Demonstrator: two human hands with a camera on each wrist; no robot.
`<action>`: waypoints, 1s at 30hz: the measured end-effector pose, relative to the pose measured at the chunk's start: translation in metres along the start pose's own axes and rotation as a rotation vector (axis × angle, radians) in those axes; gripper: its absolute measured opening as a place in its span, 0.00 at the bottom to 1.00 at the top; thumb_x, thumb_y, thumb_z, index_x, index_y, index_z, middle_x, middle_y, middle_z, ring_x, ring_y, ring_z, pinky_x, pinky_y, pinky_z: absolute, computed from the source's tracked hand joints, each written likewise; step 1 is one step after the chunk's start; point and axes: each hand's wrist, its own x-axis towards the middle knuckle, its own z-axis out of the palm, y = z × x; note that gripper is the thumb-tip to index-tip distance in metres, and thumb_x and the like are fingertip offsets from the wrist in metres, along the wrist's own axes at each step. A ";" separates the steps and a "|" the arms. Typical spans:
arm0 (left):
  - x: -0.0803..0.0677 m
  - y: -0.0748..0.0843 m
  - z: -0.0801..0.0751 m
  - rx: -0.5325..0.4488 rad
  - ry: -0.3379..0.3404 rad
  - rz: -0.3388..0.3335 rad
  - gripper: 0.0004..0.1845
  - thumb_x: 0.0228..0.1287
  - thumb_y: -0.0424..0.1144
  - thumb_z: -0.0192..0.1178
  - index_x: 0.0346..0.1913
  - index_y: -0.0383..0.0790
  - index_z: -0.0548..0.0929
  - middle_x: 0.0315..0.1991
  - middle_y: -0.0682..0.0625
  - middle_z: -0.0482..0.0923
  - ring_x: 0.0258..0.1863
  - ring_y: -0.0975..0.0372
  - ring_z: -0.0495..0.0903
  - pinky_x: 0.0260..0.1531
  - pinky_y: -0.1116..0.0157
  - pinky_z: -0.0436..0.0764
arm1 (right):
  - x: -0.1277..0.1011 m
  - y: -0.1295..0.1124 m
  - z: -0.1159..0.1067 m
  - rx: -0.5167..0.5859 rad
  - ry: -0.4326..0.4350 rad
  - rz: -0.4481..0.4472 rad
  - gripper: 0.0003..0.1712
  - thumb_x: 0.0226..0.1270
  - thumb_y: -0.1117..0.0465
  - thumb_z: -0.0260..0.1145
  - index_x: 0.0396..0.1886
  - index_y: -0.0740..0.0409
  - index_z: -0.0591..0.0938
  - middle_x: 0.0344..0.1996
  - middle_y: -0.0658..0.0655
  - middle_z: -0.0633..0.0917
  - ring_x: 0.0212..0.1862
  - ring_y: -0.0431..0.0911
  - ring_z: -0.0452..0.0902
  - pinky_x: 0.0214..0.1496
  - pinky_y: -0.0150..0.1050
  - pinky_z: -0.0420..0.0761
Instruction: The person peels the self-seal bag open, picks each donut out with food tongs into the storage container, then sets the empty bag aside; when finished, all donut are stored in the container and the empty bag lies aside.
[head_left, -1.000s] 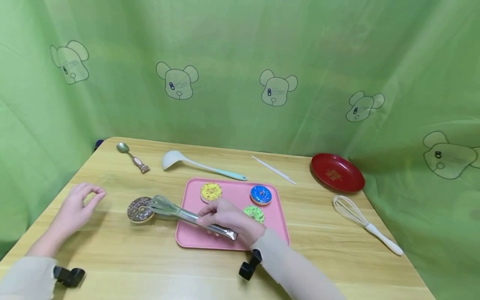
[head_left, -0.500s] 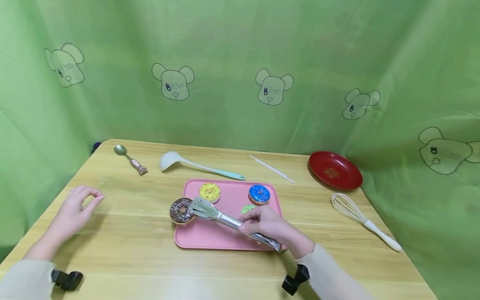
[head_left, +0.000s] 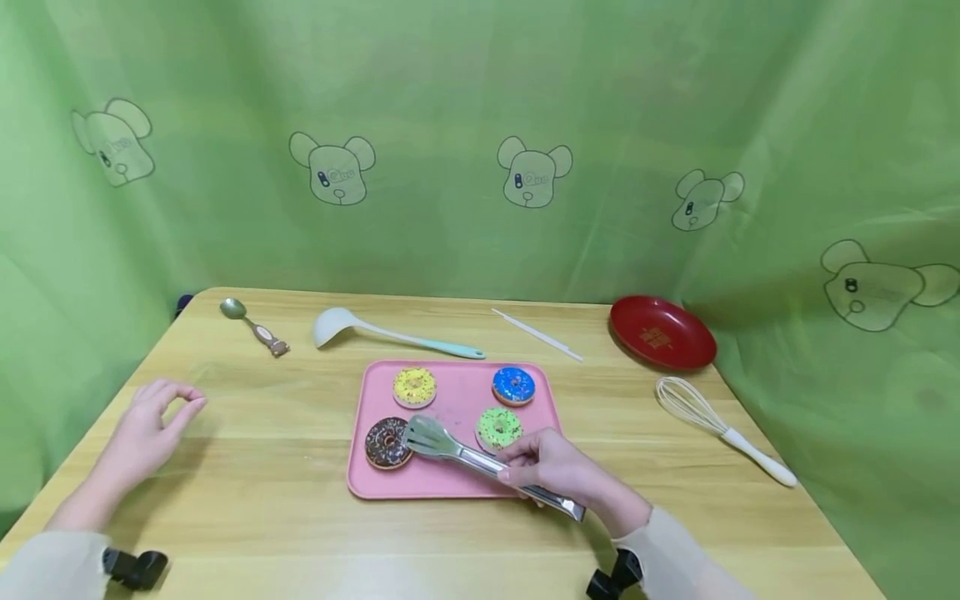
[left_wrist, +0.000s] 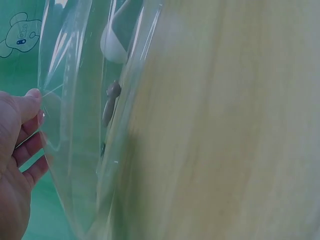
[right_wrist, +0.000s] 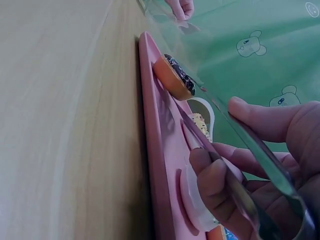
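Note:
A pink tray (head_left: pixel 450 477) lies mid-table with a yellow donut (head_left: pixel 415 387), a blue donut (head_left: pixel 513 385), a green donut (head_left: pixel 498 427) and a chocolate donut (head_left: pixel 387 442) on it. My right hand (head_left: pixel 528 468) grips metal tongs (head_left: pixel 468 455) near their back end. The tong tips sit at the chocolate donut's right edge, in the tray's near left corner. In the right wrist view the chocolate donut (right_wrist: pixel 175 77) lies between the tong blades above the tray (right_wrist: pixel 155 165); whether they still squeeze it is unclear. My left hand (head_left: pixel 176 404) rests on the table at the left, fingers loosely curled, holding nothing.
Behind the tray lie a metal spoon (head_left: pixel 253 321), a white ladle (head_left: pixel 375 331) and a thin white stick (head_left: pixel 536 335). A red plate (head_left: pixel 660 333) and a whisk (head_left: pixel 720 429) sit at the right. Green cloth encloses the table on three sides.
My right hand carried the chocolate donut in the tongs rightwards from the bare table onto the tray's near left corner. The left hand stayed put.

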 end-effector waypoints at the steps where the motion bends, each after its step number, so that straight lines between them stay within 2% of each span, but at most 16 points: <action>1: 0.000 0.000 0.000 0.000 0.004 0.002 0.03 0.64 0.31 0.57 0.37 0.32 0.76 0.37 0.41 0.74 0.43 0.49 0.67 0.41 0.62 0.62 | 0.000 0.000 0.000 -0.011 0.002 -0.005 0.20 0.56 0.63 0.69 0.47 0.69 0.80 0.27 0.58 0.83 0.23 0.43 0.75 0.20 0.35 0.76; 9: -0.001 0.000 -0.001 0.006 0.022 0.020 0.02 0.63 0.30 0.58 0.36 0.33 0.77 0.36 0.41 0.74 0.42 0.49 0.67 0.40 0.61 0.62 | -0.007 -0.002 -0.016 -0.138 0.054 -0.047 0.22 0.55 0.58 0.70 0.46 0.67 0.81 0.29 0.55 0.82 0.32 0.44 0.75 0.32 0.33 0.77; 15: 0.000 0.002 -0.002 0.013 0.027 0.031 0.02 0.63 0.29 0.57 0.35 0.32 0.76 0.36 0.41 0.74 0.42 0.49 0.67 0.41 0.60 0.62 | -0.020 0.000 -0.038 -0.103 0.109 -0.043 0.23 0.56 0.59 0.70 0.48 0.68 0.80 0.32 0.61 0.83 0.32 0.46 0.76 0.30 0.33 0.77; 21: 0.001 0.003 0.002 0.000 0.005 0.018 0.02 0.63 0.28 0.56 0.36 0.31 0.76 0.36 0.40 0.74 0.43 0.47 0.66 0.43 0.51 0.63 | -0.040 0.016 -0.066 -0.082 0.239 -0.020 0.26 0.56 0.61 0.69 0.51 0.72 0.76 0.37 0.64 0.83 0.35 0.49 0.78 0.33 0.36 0.79; 25: 0.000 0.003 0.006 -0.006 -0.022 0.015 0.02 0.63 0.28 0.56 0.36 0.31 0.76 0.36 0.40 0.73 0.43 0.46 0.66 0.42 0.47 0.63 | -0.052 0.034 -0.087 -0.086 0.359 0.012 0.27 0.57 0.61 0.69 0.52 0.73 0.75 0.39 0.64 0.83 0.35 0.45 0.78 0.33 0.36 0.79; 30: -0.001 -0.001 0.006 0.013 -0.064 -0.003 0.02 0.63 0.28 0.56 0.35 0.31 0.77 0.35 0.39 0.73 0.42 0.44 0.66 0.41 0.45 0.64 | -0.062 0.054 -0.104 -0.245 0.508 0.048 0.29 0.56 0.56 0.70 0.52 0.72 0.76 0.35 0.59 0.82 0.33 0.43 0.75 0.33 0.34 0.76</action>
